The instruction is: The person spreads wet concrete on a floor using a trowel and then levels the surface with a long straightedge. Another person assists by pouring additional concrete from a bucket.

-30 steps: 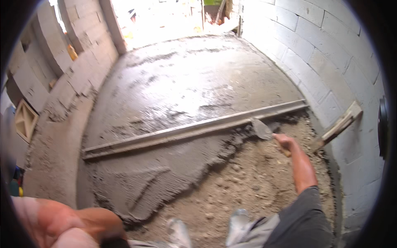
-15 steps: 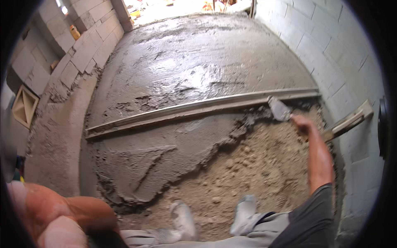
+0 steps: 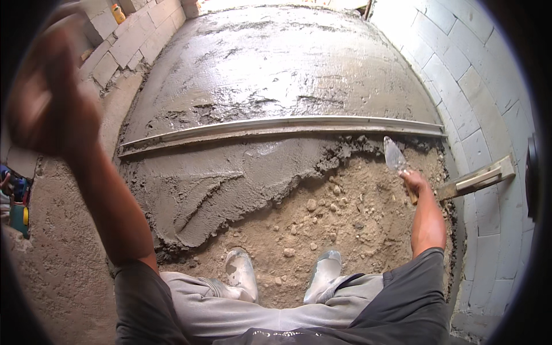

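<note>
My right hand (image 3: 415, 179) is closed round the wooden handle of a pointed trowel (image 3: 394, 155). The trowel's grey blade points away from me, its tip close to the right part of a long metal straightedge (image 3: 276, 127). That bar lies across the wet concrete (image 3: 230, 63), near its ragged front edge. My left hand (image 3: 54, 98) is raised at the upper left, away from the concrete. Motion blurs its fingers, and I see no tool in it.
Bare stony soil (image 3: 322, 221) lies between my boots (image 3: 241, 270) and the concrete. A long float with a handle (image 3: 477, 179) leans by the right block wall (image 3: 477, 103). A rough ledge (image 3: 69, 230) runs along the left. A yellow bottle (image 3: 118, 14) stands on the left block wall.
My left arm has swung up from the lower left to the upper left. The trowel, still in my right hand, has turned slightly. The view has shifted, showing more of my legs.
</note>
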A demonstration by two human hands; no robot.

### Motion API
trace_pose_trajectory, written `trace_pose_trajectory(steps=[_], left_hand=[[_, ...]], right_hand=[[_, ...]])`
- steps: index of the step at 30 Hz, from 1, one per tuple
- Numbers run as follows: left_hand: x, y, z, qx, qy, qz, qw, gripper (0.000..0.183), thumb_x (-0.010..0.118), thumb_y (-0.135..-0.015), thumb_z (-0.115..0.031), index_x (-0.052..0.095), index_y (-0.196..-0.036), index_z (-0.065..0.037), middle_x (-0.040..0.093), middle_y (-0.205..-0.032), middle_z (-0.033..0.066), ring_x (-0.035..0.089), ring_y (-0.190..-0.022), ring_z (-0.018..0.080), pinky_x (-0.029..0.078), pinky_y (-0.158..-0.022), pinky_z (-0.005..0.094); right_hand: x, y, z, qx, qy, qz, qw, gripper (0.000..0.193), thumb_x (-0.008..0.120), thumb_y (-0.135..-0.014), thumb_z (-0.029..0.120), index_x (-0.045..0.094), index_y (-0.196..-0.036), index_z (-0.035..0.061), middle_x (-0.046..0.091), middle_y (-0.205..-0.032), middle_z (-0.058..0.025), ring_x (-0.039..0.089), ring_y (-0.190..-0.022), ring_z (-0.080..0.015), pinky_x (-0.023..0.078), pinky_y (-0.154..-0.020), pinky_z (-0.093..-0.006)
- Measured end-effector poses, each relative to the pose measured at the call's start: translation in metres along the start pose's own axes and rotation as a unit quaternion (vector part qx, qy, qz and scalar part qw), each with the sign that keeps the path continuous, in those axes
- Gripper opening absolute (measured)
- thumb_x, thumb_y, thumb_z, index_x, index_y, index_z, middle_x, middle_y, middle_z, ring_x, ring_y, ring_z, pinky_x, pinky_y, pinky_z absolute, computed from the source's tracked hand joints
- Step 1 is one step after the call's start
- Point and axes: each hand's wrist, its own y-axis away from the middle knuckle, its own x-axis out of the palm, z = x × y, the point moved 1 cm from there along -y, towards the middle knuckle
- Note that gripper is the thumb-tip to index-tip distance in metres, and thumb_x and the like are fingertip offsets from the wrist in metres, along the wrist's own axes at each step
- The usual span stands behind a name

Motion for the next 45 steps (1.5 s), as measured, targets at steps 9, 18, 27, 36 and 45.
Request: trace_pose_trajectory(steps=[9, 18, 27, 36, 45], left_hand=[[0.118, 0.234, 0.107, -0.486, 0.059, 0.236, 0.840, 0.020, 0.062, -0.093, -0.026, 0.064, -0.105, -0.010, 0.066, -0.090, 0.0059, 0.064, -0.080, 0.0139, 0.054, -0.061, 0.0264], [0.095, 0.502, 0.069, -0.625, -0.089, 0.345, 0.695, 0.022, 0.065, -0.086, -0.015, 0.066, -0.105, -0.006, 0.070, -0.101, 0.0155, 0.067, -0.094, 0.0257, 0.052, -0.084, 0.0340], [0.240, 0.470, 0.024, -0.618, 0.033, 0.239, 0.748, 0.020, 0.061, -0.086, -0.011, 0.065, -0.104, -0.003, 0.067, -0.097, 0.0180, 0.066, -0.090, 0.0322, 0.051, -0.082, 0.0396], [0.312, 0.388, -0.054, -0.591, 0.100, 0.368, 0.711, 0.027, 0.057, -0.093, -0.024, 0.062, -0.116, -0.012, 0.062, -0.115, 0.0079, 0.053, -0.112, 0.0264, 0.045, -0.097, 0.0403], [0.305, 0.410, -0.027, -0.546, -0.002, 0.461, 0.699, 0.034, 0.059, -0.092, -0.027, 0.061, -0.123, -0.013, 0.059, -0.119, 0.0103, 0.048, -0.118, 0.0278, 0.040, -0.098, 0.0470]], right_hand=[[-0.083, -0.037, -0.141, -0.074, 0.137, -0.236, 0.959, 0.040, 0.051, -0.095, 0.033, 0.057, -0.114, -0.0009, 0.063, -0.090, -0.0160, 0.064, -0.073, -0.0262, 0.052, -0.059, -0.0416], [0.017, 0.058, -0.207, 0.187, 0.024, -0.180, 0.965, 0.058, 0.064, -0.089, 0.032, 0.049, -0.131, -0.0045, 0.062, -0.114, -0.0206, 0.065, -0.093, -0.0320, 0.051, -0.077, -0.0452], [0.038, 0.101, -0.152, 0.235, 0.028, -0.095, 0.967, 0.061, 0.059, -0.094, 0.026, 0.034, -0.144, 0.0018, 0.058, -0.112, -0.0182, 0.063, -0.076, -0.0271, 0.050, -0.065, -0.0446], [-0.041, 0.198, -0.079, 0.204, 0.428, -0.037, 0.880, 0.033, 0.062, -0.089, 0.032, 0.067, -0.103, 0.0021, 0.068, -0.094, -0.0179, 0.067, -0.076, -0.0266, 0.054, -0.065, -0.0430], [-0.044, 0.182, -0.061, 0.198, 0.445, -0.161, 0.858, 0.050, 0.046, -0.097, 0.035, 0.047, -0.125, -0.0063, 0.060, -0.120, -0.0273, 0.060, -0.109, -0.0405, 0.043, -0.097, -0.0478]])
